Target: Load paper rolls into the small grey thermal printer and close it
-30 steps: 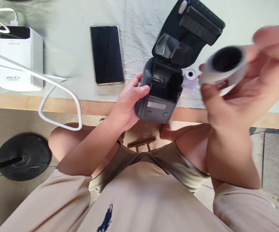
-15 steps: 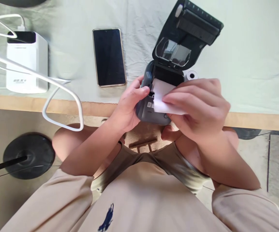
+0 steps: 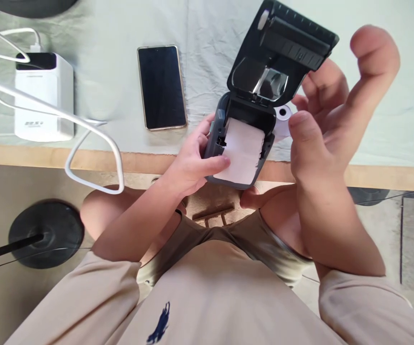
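One label printer (image 3: 244,115), lid up; left hand (image 3: 192,165) grips it, thumb pinning its paper strip (image 3: 241,151); right hand (image 3: 330,115) hovers, fingers spread, empty; one spare roll (image 3: 283,115) behind.

Bright, even daylight washes the pale worktop (image 3: 372,120), shadows soft. Right hand (image 3: 332,115) smeared by motion blur, fingertips oversized near the lens. Edges bend wide-angle; a small glare glints inside the printer lid (image 3: 271,81).
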Tool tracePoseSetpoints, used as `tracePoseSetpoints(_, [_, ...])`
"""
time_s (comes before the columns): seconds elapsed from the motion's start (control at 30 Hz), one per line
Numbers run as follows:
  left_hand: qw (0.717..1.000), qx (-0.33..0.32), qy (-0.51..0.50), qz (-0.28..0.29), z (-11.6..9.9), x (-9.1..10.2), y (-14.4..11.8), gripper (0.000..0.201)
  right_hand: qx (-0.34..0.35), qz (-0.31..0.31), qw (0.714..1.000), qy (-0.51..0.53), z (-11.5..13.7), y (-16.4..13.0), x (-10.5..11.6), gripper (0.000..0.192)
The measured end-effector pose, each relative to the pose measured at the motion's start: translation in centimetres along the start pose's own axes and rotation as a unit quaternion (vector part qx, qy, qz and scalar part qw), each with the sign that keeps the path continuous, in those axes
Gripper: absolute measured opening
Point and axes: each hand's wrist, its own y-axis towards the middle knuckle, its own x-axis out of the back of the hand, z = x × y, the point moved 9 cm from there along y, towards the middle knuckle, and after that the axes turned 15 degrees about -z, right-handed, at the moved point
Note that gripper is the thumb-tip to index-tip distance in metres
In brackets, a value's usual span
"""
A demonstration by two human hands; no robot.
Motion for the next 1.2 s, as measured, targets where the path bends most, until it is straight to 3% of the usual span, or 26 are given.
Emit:
tracePoseSetpoints(0.07, [1.000, -0.007, 0.013, 0.002, 0.0, 0.1, 0.0, 0.078, 0.028, -0.030, 0.998, 0.051, -0.2, 0.0, 0.6, 0.053])
tracePoseSetpoints(0.17, [1.000, -0.015, 0.022, 0.005, 0.0, 0.5, -0.1, 0.082, 0.016, -0.054, 0.995, 0.080, -0.8, -0.3, 1.2, 0.049])
tracePoseSetpoints(0.33, [0.999, -0.014, 0.029, 0.011, 0.2, 0.9, -0.2, 0.087, -0.013, 0.056, 0.997, 0.055, 0.4, -1.4, -0.5, 0.044])
tracePoseSetpoints(0.47, [0.999, -0.021, 0.015, 0.032, -0.1, 0.1, -0.8, 0.076, 0.040, 0.100, 0.994, 0.001, 2.1, -1.7, -1.0, 0.044])
tracePoseSetpoints(0.63, [0.999, -0.047, 0.002, 0.024, -0.5, -0.2, -1.2, 0.045, 0.094, 0.110, 0.989, -0.023, 3.9, -1.8, -0.7, 0.043])
tracePoseSetpoints(0.77, [0.998, -0.054, -0.009, 0.014, -0.6, 0.0, -1.3, 0.030, 0.106, 0.132, 0.982, -0.084, 3.7, -2.0, -1.0, 0.039])
tracePoseSetpoints(0.87, [0.998, -0.052, -0.024, 0.020, -0.6, -0.3, -1.3, 0.030, 0.106, 0.144, 0.980, -0.083, 3.2, -2.0, -1.3, 0.038])
tracePoseSetpoints(0.97, [0.997, -0.029, -0.054, 0.035, -0.4, -1.2, -1.2, 0.026, 0.109, 0.119, 0.984, -0.082, 2.6, -1.7, -0.8, 0.036])
tracePoseSetpoints(1.07, [0.999, -0.011, -0.050, -0.008, -0.1, -0.9, -0.7, 0.028, 0.108, 0.098, 0.986, -0.080, 2.3, -1.5, -0.3, 0.034])
tracePoseSetpoints(1.2, [0.998, -0.038, 0.000, -0.049, -0.4, -0.2, -0.2, 0.029, 0.100, 0.138, 0.983, -0.063, 2.3, -1.8, -0.7, 0.047])
